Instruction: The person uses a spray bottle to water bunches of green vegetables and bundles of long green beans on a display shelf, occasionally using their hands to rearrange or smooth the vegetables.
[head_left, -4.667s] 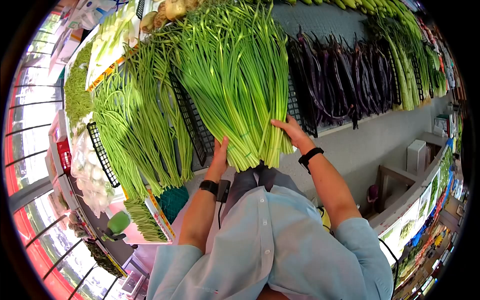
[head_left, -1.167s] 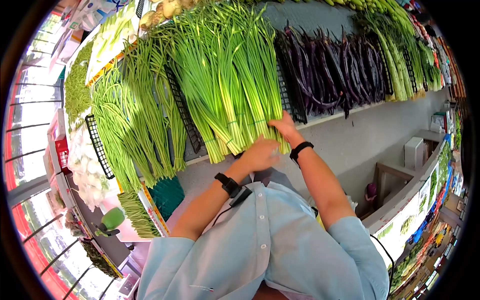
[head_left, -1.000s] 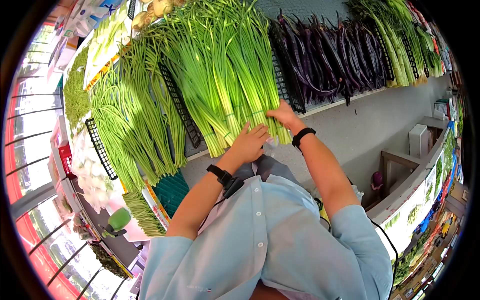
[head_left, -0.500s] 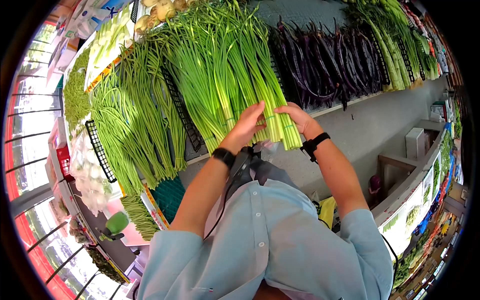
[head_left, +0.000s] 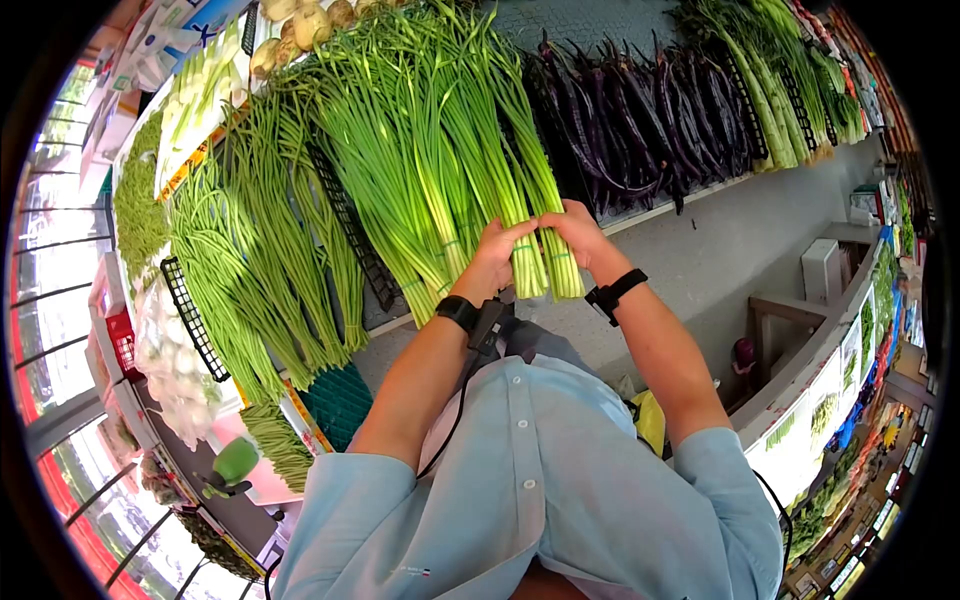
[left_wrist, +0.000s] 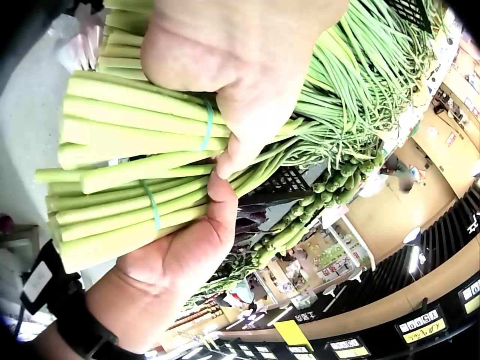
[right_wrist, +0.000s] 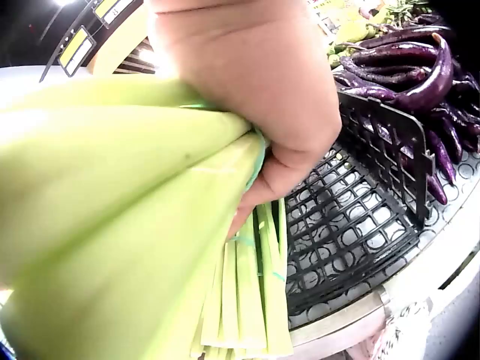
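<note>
A dark X-shaped mark (head_left: 204, 35) stands on white-and-blue packaging (head_left: 214, 14), upper left in the head view; figures on the white-and-yellow rectangular price labels (left_wrist: 421, 325) are too blurred to read.

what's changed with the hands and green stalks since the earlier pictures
The left hand moved rightward from the left edge of the stalk pile and now grips one bundle; the right hand, still at the right edge, grips the neighbouring bundle. Eggplants and long beans stayed put.
</note>
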